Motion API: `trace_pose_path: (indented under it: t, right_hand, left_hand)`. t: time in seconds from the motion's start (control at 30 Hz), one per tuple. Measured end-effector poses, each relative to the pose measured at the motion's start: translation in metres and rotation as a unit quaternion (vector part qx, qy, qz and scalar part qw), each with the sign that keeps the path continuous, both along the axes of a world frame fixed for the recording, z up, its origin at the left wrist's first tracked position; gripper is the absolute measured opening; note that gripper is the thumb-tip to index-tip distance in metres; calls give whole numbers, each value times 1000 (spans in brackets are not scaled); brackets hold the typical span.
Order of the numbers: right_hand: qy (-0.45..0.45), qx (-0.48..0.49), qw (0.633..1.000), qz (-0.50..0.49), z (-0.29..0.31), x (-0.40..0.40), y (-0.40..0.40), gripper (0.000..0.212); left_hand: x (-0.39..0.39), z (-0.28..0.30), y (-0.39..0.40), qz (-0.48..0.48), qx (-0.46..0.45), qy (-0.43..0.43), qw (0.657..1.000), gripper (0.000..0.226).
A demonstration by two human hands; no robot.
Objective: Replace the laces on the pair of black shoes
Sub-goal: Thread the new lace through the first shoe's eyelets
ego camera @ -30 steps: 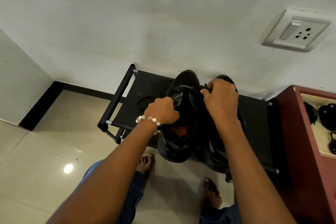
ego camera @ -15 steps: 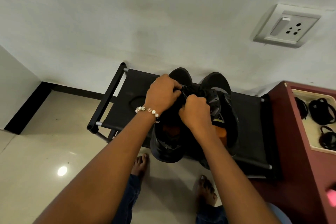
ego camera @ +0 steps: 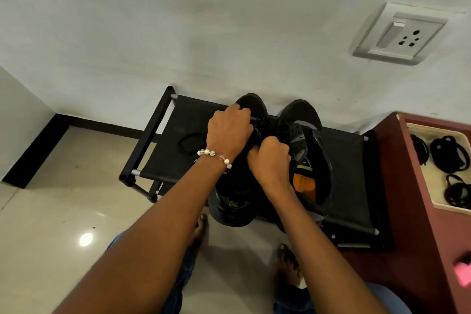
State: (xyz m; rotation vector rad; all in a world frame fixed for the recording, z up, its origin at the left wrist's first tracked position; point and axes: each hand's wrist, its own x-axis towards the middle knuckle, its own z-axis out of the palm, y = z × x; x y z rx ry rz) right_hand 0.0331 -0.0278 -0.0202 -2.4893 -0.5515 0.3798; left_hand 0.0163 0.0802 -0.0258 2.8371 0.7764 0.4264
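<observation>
While both hands, left hand (ego camera: 229,132) and right hand (ego camera: 270,158), pinch laces (ego camera: 265,126), right shoe (ego camera: 309,150) sits at 3 o'clock of left shoe (ego camera: 251,103) on rack (ego camera: 349,173).

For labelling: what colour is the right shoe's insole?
Orange insole, clearest in the head view.

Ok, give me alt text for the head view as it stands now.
Both hands, left hand and right hand, are closed over the laces of the left shoe of a black pair on a black shoe rack. The right shoe sits beside it, its orange insole showing.
</observation>
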Motion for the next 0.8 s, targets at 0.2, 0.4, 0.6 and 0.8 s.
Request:
trace_pose_path:
  t: [0.2,0.4,0.6,0.8]
  right_hand:
    - [3,43,998,-50,-8,-5,3,27]
    - [4,56,996,-68,-11,-5,4,18]
    - [14,61,996,-66,-11,-5,4,17]
    - [8,60,996,-73,-11,-6,5,17]
  left_hand:
    - [-4,-7,21,208,-340,-169,901,27]
    - [-5,5,24,102,-334,-141,926,22]
    - [-5,14,6,5,-94,44,995,25]
    - [-2,13,7,38,-138,31,989,20]
